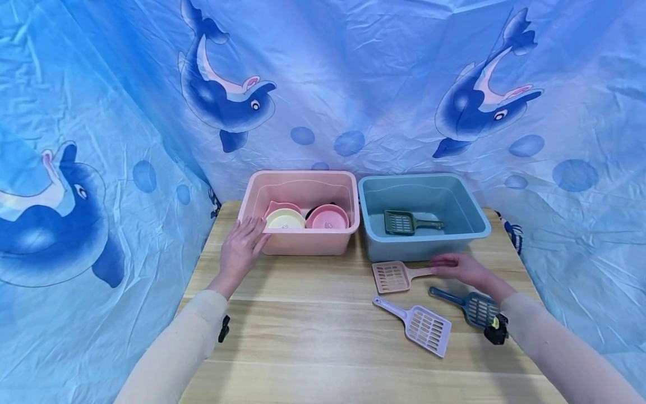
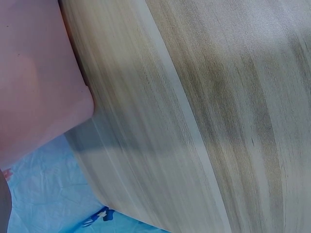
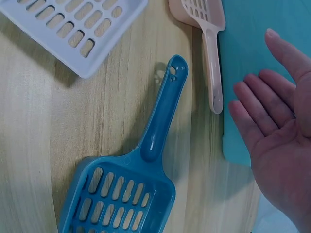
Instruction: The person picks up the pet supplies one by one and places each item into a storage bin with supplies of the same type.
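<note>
My left hand (image 1: 241, 247) rests on the front left corner of the pink bin (image 1: 308, 244), fingers lying over its rim. Only the bin's outer wall (image 2: 39, 82) and the tabletop fill most of the left wrist view. In front of the blue-green bin (image 1: 419, 248), my right hand (image 1: 461, 268) is held by the handle end of a pale pink slotted litter scoop (image 1: 392, 277). The right wrist view shows this hand (image 3: 284, 128) with fingers and thumb extended, apart from the scoop's handle (image 3: 212, 73). A lilac scoop (image 1: 428, 330) and a dark blue scoop (image 1: 479, 310) lie nearer on the table.
Inside the pink bin are a cream bowl (image 1: 285, 219), a pink bowl (image 1: 328, 217) and others partly hidden behind them. A dark green scoop (image 1: 401, 223) lies in the blue-green bin. Blue dolphin-printed sheeting (image 1: 323, 84) hangs behind and beside the wooden table (image 1: 303, 348).
</note>
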Motion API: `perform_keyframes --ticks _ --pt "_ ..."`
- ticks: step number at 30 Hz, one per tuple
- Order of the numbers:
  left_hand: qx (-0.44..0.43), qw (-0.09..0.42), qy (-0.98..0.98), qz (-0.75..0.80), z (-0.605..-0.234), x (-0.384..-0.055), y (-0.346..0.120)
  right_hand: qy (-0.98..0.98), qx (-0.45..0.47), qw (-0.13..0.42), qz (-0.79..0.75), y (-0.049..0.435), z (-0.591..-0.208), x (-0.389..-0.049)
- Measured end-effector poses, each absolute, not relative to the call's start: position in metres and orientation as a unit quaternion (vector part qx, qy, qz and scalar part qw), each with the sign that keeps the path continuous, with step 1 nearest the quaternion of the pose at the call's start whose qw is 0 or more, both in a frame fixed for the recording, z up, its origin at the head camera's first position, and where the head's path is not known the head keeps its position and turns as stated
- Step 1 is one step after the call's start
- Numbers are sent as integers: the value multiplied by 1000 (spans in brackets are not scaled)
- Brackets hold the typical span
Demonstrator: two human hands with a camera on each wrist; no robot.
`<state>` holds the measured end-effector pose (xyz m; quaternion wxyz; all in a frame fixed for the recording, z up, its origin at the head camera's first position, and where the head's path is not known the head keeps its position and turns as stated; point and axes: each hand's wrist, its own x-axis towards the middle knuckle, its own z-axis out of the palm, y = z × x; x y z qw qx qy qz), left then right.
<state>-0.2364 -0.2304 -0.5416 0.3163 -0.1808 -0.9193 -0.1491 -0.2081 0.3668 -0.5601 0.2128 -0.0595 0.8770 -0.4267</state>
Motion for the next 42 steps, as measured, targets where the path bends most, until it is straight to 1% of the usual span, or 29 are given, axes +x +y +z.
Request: perform_keyframes --ticks 14,21,24,31,37,42 --pt "-176 312 -922 -144 -543 -235 -229 884 -39 221 -411 377 -576 -215" --pt "-181 314 -921 -143 -543 -235 -228 879 -58 214 -421 381 -583 -214" --pt "-183 319 -919 -145 -544 -235 -229 871 -65 226 -431 382 -588 -214" --pt "-183 322 -918 -146 -543 -236 -228 851 -41 257 -457 386 -596 -213" --pt "-178 318 -919 -148 -542 -233 -228 834 -37 266 -482 386 -599 -211" --pt "-177 318 -919 -149 -541 -232 -228 824 -17 274 -496 382 -603 -211"
